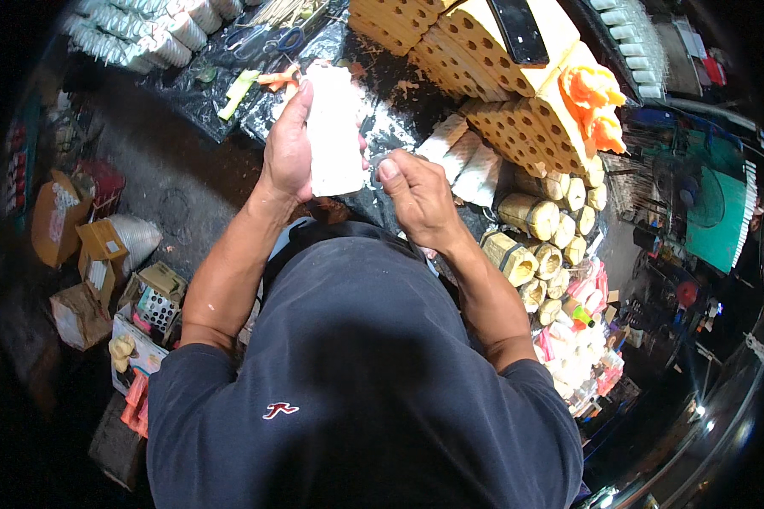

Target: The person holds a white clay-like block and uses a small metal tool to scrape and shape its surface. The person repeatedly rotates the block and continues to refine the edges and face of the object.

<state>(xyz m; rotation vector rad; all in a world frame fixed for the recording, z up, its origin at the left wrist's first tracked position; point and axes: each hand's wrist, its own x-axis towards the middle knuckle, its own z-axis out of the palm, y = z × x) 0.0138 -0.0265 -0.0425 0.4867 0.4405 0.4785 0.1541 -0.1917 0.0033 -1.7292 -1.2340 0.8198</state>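
My left hand is wrapped round a pale white block, with the thumb along its left side and fingertips showing at its right edge. The block is held upright over a black plastic sheet, and strong light washes out its surface. Close to the block's lower right side, my right hand is closed with the thumb pressed to the curled fingers. Something small and dark shows at that pinch, too little to name. White crumbs lie on the sheet around the block.
Stacked yellow blocks with holes stand to the right, bearing a black phone and an orange lump. White slabs and yellowish hollow cylinders lie nearby. Blue-handled scissors lie at the back; cardboard boxes stand left.
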